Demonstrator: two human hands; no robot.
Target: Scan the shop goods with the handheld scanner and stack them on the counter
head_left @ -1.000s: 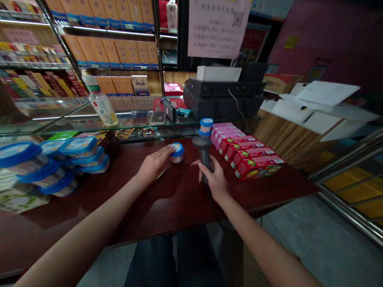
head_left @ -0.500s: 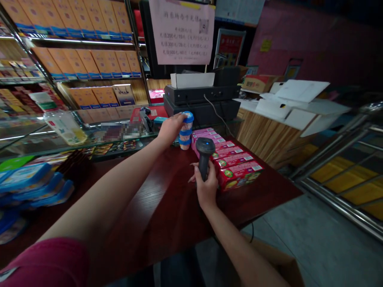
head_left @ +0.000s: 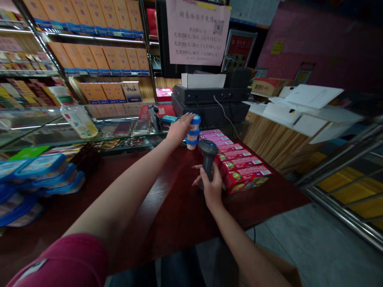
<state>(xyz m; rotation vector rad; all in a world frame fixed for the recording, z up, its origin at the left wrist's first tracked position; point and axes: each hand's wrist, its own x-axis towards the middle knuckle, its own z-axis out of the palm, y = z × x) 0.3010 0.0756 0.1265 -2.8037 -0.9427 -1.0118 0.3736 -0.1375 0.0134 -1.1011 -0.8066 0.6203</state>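
Observation:
My left hand [head_left: 179, 130] reaches forward over the dark red counter [head_left: 167, 207] and its fingers close round the top small blue-lidded cup [head_left: 195, 121] of a short stack of such cups [head_left: 192, 140]. My right hand [head_left: 212, 186] grips the handle of a black barcode scanner [head_left: 207, 155], held upright just in front of a row of red and pink boxes [head_left: 239, 163]. The stack of cups stands at the far end of that row.
Blue-lidded tubs [head_left: 36, 175] pile up at the left of the counter. A glass shelf [head_left: 60, 131] carries a plastic bottle [head_left: 79, 119]. Behind stand a black register [head_left: 212, 99], a paper notice [head_left: 197, 30], shelves of orange boxes [head_left: 98, 56], and white cartons [head_left: 311, 107] to the right.
My left hand lifted the small cup from the counter near the scanner and carried it onto the stack at the far end of the boxes. The right hand kept holding the scanner.

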